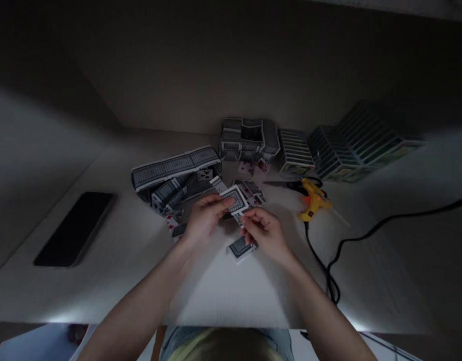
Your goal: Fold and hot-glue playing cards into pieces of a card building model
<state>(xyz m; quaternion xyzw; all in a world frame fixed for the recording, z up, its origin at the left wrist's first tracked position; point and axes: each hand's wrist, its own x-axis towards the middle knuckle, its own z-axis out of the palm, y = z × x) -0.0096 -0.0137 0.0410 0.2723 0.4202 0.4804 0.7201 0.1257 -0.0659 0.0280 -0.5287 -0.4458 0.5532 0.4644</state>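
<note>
In the middle of the head view, my left hand is closed on a patterned playing card, its thumb lying on the card's face-down back. My right hand pinches a narrow strip of card at the card's lower edge. Whether that strip is joined to the card I cannot tell. Just below my right hand, another playing card lies on the table. Behind my hands are several loose cards, some face up with red pips. A long box shape built of cards stands to the left.
A vehicle-like card model stands at the back wall, with card stacks beside it. A yellow glue gun rests on black-handled scissors, its cord trailing right. A black phone lies at left on the white table.
</note>
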